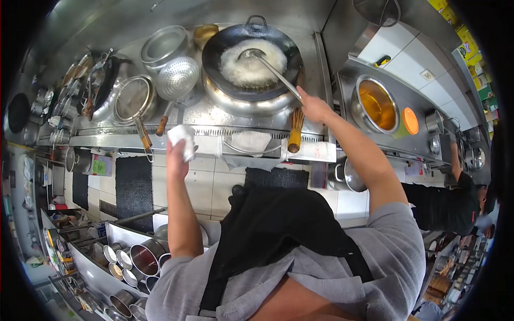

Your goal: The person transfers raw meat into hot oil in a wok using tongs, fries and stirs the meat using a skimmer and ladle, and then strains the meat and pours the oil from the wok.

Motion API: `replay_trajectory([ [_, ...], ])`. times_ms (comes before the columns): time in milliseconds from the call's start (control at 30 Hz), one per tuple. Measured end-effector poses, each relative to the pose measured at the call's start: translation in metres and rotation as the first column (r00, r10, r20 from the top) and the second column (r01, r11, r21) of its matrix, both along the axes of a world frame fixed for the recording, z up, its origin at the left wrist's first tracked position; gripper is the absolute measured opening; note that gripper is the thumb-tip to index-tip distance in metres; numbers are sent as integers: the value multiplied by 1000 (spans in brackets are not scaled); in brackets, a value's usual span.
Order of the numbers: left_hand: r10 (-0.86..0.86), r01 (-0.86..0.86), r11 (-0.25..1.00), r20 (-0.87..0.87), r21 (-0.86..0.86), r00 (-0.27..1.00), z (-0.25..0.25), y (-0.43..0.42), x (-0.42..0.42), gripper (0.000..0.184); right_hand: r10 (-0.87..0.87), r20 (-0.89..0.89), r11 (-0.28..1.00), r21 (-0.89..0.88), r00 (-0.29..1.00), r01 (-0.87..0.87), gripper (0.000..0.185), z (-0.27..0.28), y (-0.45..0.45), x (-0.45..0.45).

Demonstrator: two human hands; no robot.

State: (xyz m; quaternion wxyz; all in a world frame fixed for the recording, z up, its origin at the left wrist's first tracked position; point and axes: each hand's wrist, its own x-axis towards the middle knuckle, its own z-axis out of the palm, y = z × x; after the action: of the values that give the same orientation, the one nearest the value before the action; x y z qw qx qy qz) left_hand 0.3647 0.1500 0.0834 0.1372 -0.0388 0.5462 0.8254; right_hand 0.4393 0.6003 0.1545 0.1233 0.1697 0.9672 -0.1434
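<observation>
My right hand (315,106) is wrapped round the handle of a long metal ladle (276,72). The ladle's bowl rests in pale, foaming liquid (235,60) inside a big black wok (214,45). The wok sits on a round metal burner ring (235,104). My left hand (178,156) grips a folded white cloth (182,140) in front of the stove's edge, apart from the wok. A bamboo brush (295,130) stands below my right hand at the front edge. What lies beneath the foam is hidden.
Left of the wok are a perforated skimmer (178,78), a mesh strainer (134,99) and a metal pot (165,45). To the right stands a steel bowl of amber liquid (377,107) beside an orange-lidded container (410,121). Another person (444,206) stands at far right.
</observation>
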Motion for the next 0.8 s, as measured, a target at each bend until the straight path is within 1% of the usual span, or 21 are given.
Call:
replay_trajectory([
  [33, 48, -49, 992, 12, 116, 999, 29, -7, 15, 45, 54, -77, 997, -52, 996, -59, 73, -2, 9, -7],
  [67, 86, -81, 980, -22, 181, 996, 35, -21, 22, 48, 101, -157, 988, -98, 982, -118, 72, 0, 15, -13],
  [100, 128, -110, 961, -55, 252, 990, 40, -38, 25, 51, 106, -181, 988, -91, 978, -124, 72, 8, 20, -19],
  [167, 169, -136, 934, -72, 331, 983, 40, -66, 36, 59, 93, -217, 984, -129, 972, -123, 71, 23, 22, -21],
  [200, 102, -41, 933, -152, 357, 983, 51, -66, 41, 62, 44, -172, 989, -135, 984, -68, 71, 46, 9, -16],
  [233, 90, -36, 948, -159, 315, 983, 59, -61, 47, 59, 47, -187, 997, -54, 981, -58, 72, 40, 6, -21],
  [300, 153, -158, 980, 53, 117, 987, 41, -60, 50, 52, -16, -136, 1000, 2, 991, 17, 74, 41, -11, -22],
  [333, 74, -79, 996, 100, 46, 992, 27, -58, 55, 48, -29, -88, 1000, 2, 996, 29, 77, 31, -12, -26],
  [367, -1, 5, 1000, 152, -23, 988, 16, -53, 63, 44, -34, -96, 999, -3, 995, 34, 77, 15, -10, -28],
  [433, -121, 122, 992, 222, 8, 967, 5, -33, 90, 37, -55, -47, 993, -110, 997, 50, 76, -12, -1, -30],
  [467, -142, 139, 990, 236, 26, 961, 3, -23, 104, 37, -97, -47, 977, -193, 994, 86, 77, -15, 2, -25],
  [500, -165, 159, 986, 252, 42, 954, 2, -16, 115, 38, -106, -56, 976, -195, 993, 93, 77, -16, 7, -16],
  [567, -151, 146, 989, 306, 38, 940, 3, -14, 132, 40, -41, -176, 991, -136, 983, 17, 75, -9, 14, -1],
  [600, -154, 145, 988, 319, 52, 935, -1, -20, 135, 41, -39, -175, 991, -133, 984, 15, 75, 0, 8, 9],
  [667, -130, 123, 991, 354, 42, 926, -6, -34, 131, 40, -130, -114, 986, -118, 985, 116, 74, 15, -3, 27],
  [700, -112, 108, 994, 383, 32, 917, -9, -39, 128, 40, -126, -112, 987, -115, 986, 113, 74, 11, -3, 28],
  [733, -91, 72, 995, 386, 64, 918, -14, -39, 121, 41, -122, -65, 988, -103, 990, 115, 75, 2, -1, 28],
  [767, -92, 71, 995, 389, 69, 916, -17, -34, 111, 41, -120, -15, 989, -90, 993, 118, 75, -8, 2, 28],
  [800, -75, 70, 997, 356, 27, 932, -20, -26, 98, 43, -118, -9, 990, -84, 993, 117, 75, -18, 7, 26],
])
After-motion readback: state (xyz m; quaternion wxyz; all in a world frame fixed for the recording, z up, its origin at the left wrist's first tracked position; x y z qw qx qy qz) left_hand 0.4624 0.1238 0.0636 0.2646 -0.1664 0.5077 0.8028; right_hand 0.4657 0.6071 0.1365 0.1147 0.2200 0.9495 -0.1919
